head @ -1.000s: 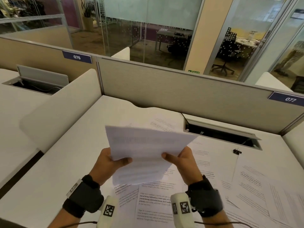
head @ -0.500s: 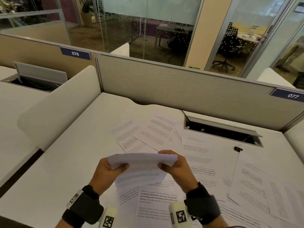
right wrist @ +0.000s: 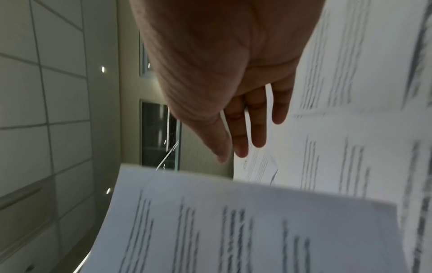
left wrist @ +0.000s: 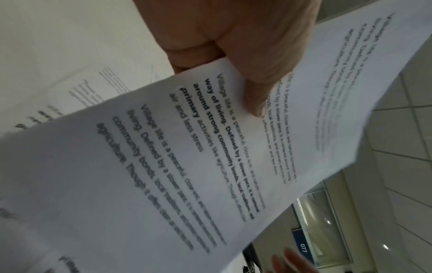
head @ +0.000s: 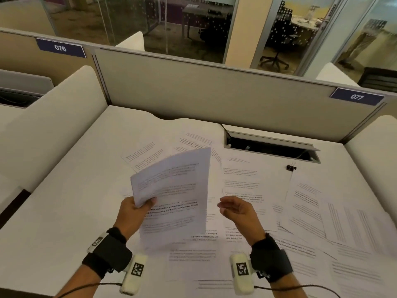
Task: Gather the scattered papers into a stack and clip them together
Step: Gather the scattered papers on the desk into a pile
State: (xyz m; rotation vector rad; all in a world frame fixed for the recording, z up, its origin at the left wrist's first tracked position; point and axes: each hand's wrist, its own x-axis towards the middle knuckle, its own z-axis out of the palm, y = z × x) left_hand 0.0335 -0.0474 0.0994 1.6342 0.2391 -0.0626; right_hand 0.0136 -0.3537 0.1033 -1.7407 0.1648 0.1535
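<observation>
Here your left hand has its grip closed on a sheaf of printed sheets, thumb pressed on the top page and fingers curled underneath at the left edge, so the sheets stand tilted up above the desk with their far corner highest. In the left wrist view the top page reads "Village life is a peaceful..." in several type weights. Your right hand hangs just beside the sheaf's right edge with its grip loose, fingers relaxed and slightly spread, holding nothing and not touching the paper. Beneath and around both hands, loose printed papers lie scattered and overlapping across the desk, reaching toward the right edge. A small black binder clip sits on the desk beyond them, near the right end of the open cable tray. Behind that runs the grey partition, carrying blue number plates 076 and 077.
</observation>
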